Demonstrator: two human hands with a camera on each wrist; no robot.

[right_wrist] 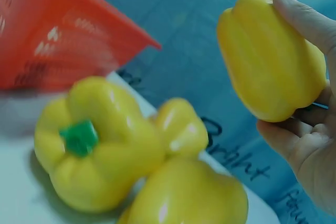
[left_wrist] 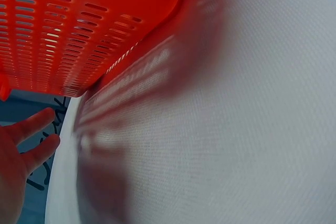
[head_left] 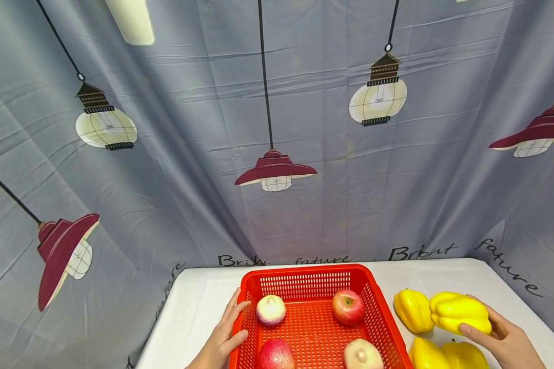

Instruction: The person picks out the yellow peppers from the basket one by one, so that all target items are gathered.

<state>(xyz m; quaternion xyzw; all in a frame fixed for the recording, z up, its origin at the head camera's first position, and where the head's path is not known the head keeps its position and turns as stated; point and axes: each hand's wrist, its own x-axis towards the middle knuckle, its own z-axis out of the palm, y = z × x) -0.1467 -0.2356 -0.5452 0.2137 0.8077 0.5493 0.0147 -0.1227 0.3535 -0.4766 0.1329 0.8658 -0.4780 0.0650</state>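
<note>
My right hand point(head_left: 512, 338) grips a yellow bell pepper point(head_left: 460, 311), thumb on one side and fingers on the other. In the right wrist view the held pepper point(right_wrist: 270, 59) is raised over the table. More yellow peppers point(head_left: 413, 310) lie just beside and below it, one with a green stem point(right_wrist: 80, 137). My left hand point(head_left: 223, 328) is at the left wall of a red plastic basket point(head_left: 311, 270), fingers extended and spread; whether it touches the rim is unclear. Inside the basket are a red apple point(head_left: 348, 307), another apple point(head_left: 277, 354) and two pale, knobbed round items point(head_left: 271, 310), one purple-sided.
The basket stands on a white-covered table point(head_left: 203, 292), its near end cut off by the frame. The peppers are to the basket's right. A grey-blue curtain point(head_left: 304, 215) printed with lamps hangs behind the table's far edge.
</note>
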